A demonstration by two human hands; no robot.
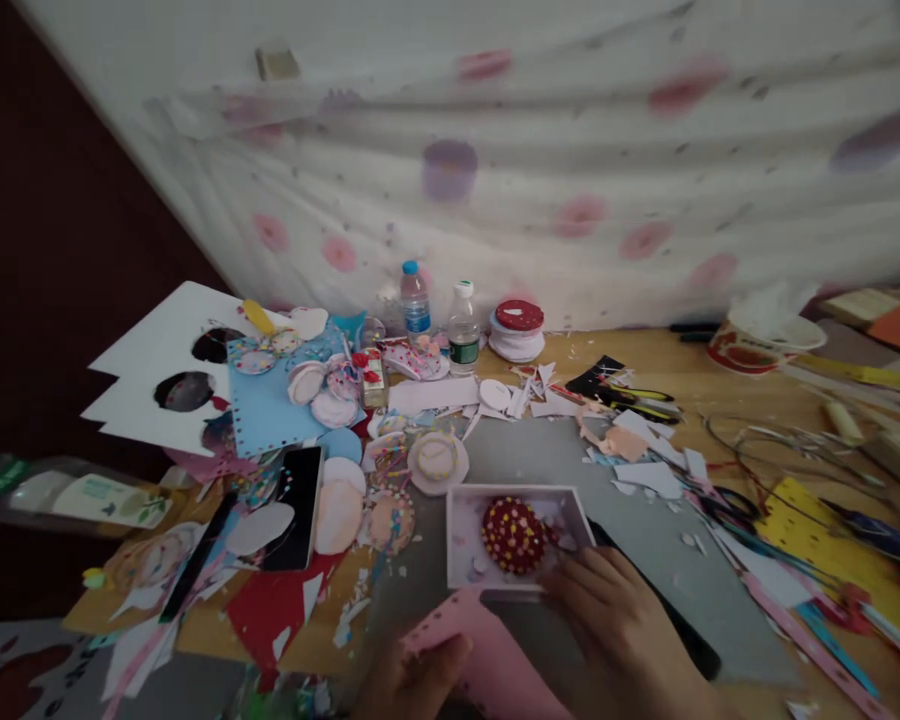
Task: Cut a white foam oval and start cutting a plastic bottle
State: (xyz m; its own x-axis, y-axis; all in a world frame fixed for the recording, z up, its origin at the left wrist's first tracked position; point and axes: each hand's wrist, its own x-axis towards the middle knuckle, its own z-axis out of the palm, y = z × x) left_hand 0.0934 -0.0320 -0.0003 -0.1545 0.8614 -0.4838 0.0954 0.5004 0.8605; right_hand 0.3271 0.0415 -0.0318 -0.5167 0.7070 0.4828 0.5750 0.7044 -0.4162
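Observation:
My left hand grips a pink sheet with small holes along its edge, at the bottom centre. My right hand is at the lower right corner of a white box, fingers bent and pressed together; whatever they hold is too small to make out. Inside the box lies a dark red disc covered with yellow and pink dots, just left of my right fingertips. The box rests on a grey mat. Behind my right hand a dark flat object shows in part.
Paper discs, a black phone and a blue sheet crowd the left. Two bottles stand at the back near a stack of round pieces. Scissors, scraps and a tissue bowl lie to the right.

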